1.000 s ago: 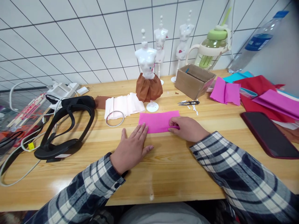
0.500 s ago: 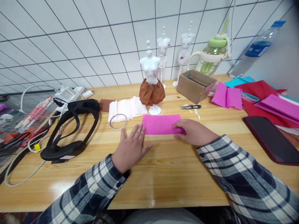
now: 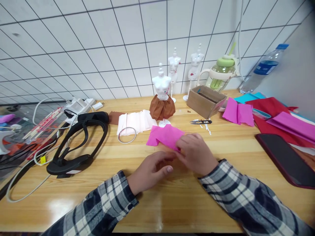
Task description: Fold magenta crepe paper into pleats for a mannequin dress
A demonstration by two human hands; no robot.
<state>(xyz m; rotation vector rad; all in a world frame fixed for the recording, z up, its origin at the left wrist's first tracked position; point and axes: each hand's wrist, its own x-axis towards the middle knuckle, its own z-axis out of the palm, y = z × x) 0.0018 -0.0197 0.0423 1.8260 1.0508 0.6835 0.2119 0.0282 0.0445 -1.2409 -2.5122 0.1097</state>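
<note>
A pink piece of crepe paper (image 3: pixel 165 133) is bunched and partly lifted off the wooden table. My right hand (image 3: pixel 195 153) pinches its near right edge. Just left of that grip, my left hand (image 3: pixel 152 170) hovers with thumb and fingers apart, holding nothing. Behind the paper stands a small white dress form (image 3: pixel 161 86) wearing a gathered brown skirt (image 3: pixel 162 107). A pleated pale pink strip (image 3: pixel 137 122) lies to the left, with a thin ring (image 3: pixel 127 135) over its near edge.
Black thread snips (image 3: pixel 200 122) lie near white scraps, before a cardboard box (image 3: pixel 206 101). Two more dress forms stand behind. On the right are a phone (image 3: pixel 286 159) and coloured papers (image 3: pixel 278 111); a black headset strap (image 3: pixel 78 144) and cables occupy the left.
The pink paper was flat under both hands; now it is crumpled and raised. My left hand has come off it and moved right, towards my right hand. The view has tilted up.
</note>
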